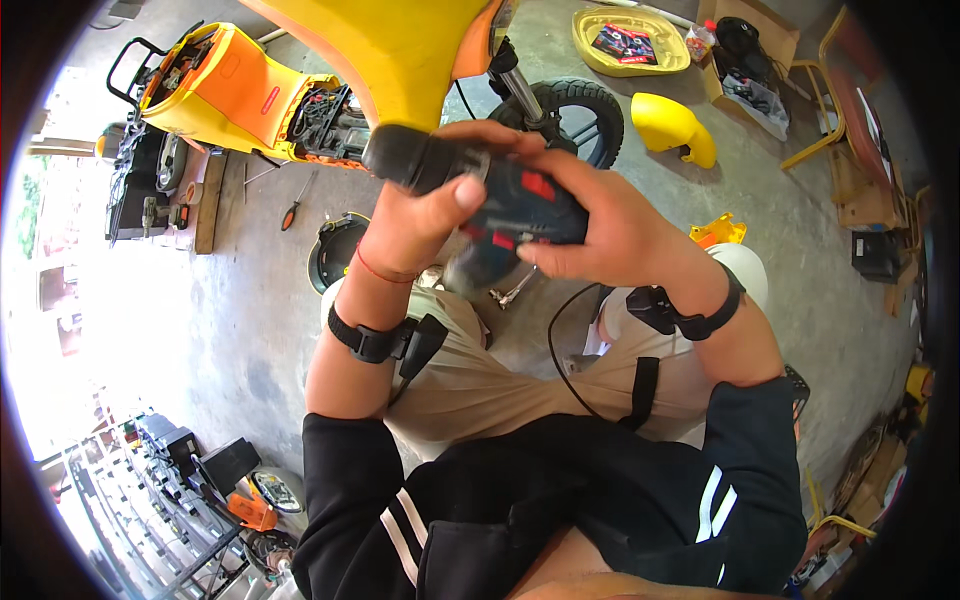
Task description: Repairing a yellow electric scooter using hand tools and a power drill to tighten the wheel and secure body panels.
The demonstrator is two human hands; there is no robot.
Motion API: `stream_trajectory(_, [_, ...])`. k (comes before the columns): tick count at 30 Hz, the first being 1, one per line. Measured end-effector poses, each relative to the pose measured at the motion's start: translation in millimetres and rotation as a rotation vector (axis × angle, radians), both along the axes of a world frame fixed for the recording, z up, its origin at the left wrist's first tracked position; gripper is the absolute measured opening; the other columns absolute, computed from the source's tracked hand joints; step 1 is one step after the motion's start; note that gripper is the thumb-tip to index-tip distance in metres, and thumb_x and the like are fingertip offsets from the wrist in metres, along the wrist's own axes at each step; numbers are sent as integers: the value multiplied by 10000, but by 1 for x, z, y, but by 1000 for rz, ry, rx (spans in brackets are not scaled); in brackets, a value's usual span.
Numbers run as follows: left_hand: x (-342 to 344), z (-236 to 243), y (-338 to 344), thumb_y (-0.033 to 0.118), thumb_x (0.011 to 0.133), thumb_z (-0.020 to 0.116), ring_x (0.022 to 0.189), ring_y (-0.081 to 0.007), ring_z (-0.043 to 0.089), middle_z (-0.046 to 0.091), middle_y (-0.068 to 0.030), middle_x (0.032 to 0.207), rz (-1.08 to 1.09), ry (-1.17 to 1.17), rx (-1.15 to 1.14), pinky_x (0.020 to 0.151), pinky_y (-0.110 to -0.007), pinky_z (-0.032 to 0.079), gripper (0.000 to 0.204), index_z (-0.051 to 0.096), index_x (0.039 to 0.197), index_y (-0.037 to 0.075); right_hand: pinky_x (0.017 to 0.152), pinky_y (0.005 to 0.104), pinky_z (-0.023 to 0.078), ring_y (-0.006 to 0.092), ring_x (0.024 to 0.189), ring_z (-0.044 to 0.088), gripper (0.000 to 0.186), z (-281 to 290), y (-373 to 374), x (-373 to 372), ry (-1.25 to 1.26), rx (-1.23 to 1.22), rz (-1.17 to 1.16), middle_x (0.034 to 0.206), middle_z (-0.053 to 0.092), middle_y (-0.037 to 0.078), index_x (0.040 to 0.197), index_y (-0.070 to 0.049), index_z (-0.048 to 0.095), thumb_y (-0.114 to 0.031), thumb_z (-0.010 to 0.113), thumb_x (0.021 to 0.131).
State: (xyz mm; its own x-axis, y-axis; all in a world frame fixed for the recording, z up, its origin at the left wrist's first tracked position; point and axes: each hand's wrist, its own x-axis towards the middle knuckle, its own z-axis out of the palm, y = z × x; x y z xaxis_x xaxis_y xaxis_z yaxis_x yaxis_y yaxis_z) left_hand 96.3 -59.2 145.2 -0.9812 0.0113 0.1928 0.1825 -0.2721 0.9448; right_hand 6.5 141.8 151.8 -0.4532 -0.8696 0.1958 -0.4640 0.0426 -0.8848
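Note:
I hold a dark blue-black power drill with red parts [520, 205] up in front of me, its black chuck end pointing left. My left hand [440, 205] grips it around the front, thumb below the chuck. My right hand [590, 225] wraps the rear of the body. The drill's lower part is blurred. Just beyond my hands is a yellow body panel [390, 45], with a fork tube [515, 85] and black-tired wheel [590, 115] to its right.
A yellow vehicle body section [240, 90] lies at upper left. A screwdriver [293, 210] and black-yellow curved piece [333, 262] are on the floor [240, 340]. At upper right are a yellow tub [590, 30], loose yellow fender [668, 125], cardboard box [770, 40] and chair [840, 90]. Parts crowd the lower left.

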Motion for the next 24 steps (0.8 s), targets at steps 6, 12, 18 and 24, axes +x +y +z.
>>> stream_trajectory(6, [3,-9,9,344,974,583,1177,-351,611,646,-264,1209,220,-75,96,1025,-462,490,410,571,1178,-11,784,399,555,349,907,703,654,-5,-6,10,-24,43,9,1030,679,193,1302,10,466,-215,795,783])
stream_trajectory(12, [-6,-9,22,308,997,557,1113,-267,639,679,-204,1157,448,-231,176,1023,-412,471,356,606,1136,-16,714,452,560,360,897,682,641,-20,-18,20,601,6,-267,1022,648,174,1291,1,458,-123,763,741])
stream_trajectory(18, [-4,-7,12,361,961,620,1116,-249,636,670,-175,1190,270,-173,201,1020,-386,469,462,588,1208,-28,748,449,562,373,924,676,619,-8,-8,2,450,1,-219,1050,652,183,1291,-37,482,-126,761,746])
stream_trajectory(24, [-2,-12,13,352,938,640,1133,-280,637,682,-203,1153,235,14,169,1027,-393,476,444,613,1150,-37,772,437,555,383,915,692,652,-5,-6,5,100,-23,-37,1064,670,188,1347,-62,483,-156,773,771])
